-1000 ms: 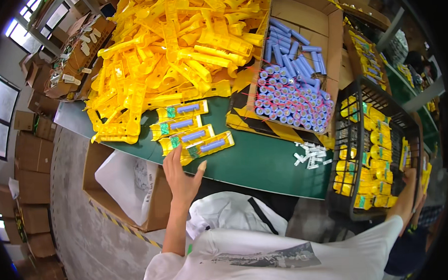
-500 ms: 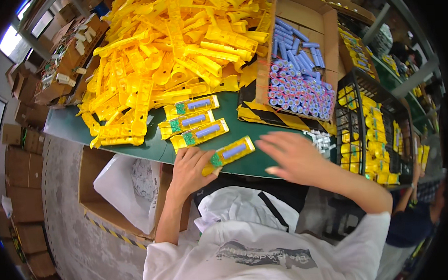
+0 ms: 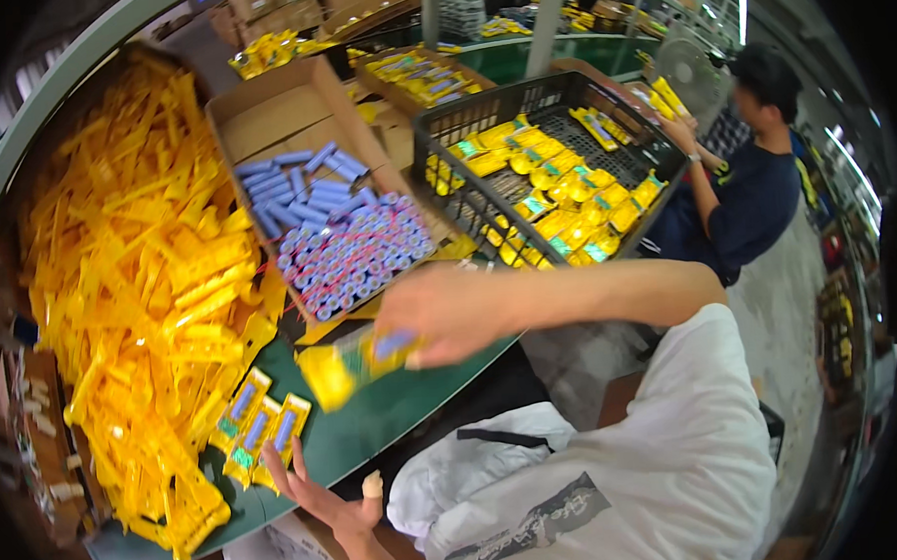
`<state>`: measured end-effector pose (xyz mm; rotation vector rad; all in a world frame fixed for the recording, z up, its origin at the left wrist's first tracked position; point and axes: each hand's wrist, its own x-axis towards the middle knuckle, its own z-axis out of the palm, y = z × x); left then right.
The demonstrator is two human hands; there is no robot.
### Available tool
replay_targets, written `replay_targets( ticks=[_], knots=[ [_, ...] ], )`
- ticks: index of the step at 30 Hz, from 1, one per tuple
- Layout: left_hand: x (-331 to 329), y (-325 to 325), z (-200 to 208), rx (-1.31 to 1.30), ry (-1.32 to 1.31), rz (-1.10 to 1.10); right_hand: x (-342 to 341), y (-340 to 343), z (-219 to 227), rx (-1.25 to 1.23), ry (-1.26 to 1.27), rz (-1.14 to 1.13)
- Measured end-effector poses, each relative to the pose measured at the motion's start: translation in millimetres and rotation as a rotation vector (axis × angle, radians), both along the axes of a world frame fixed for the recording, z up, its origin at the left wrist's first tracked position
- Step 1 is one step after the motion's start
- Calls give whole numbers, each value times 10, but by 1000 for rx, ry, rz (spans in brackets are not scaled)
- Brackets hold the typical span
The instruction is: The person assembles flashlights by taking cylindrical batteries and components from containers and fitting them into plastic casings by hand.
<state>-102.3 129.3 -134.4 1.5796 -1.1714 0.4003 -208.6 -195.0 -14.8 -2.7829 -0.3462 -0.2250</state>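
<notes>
Between the closed fingers of the right hand [image 3: 450, 315] sits a blurred yellow packet [image 3: 357, 362], lifted just above the green table [image 3: 394, 412]; the left hand [image 3: 323, 496], fingers spread and holding nothing, touches three yellow packets [image 3: 260, 433] lying near the table's edge

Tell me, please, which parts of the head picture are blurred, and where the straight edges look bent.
In the head view, the right hand and the yellow pack it holds are smeared by motion; the left hand is sharper; the green table edge and black crate rim bend toward the dark, round border.
</notes>
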Motion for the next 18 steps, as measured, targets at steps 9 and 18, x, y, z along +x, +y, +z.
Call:
replay_targets(
  ticks=[9,18],
  knots=[
    [-210,-507,-581,340,130,368,-2004,-3610,656,-213,-14,-1205],
    [-34,-252,-483,413,-64,803,-2604,-5714,-1136,-392,371,-1585]
  ],
)
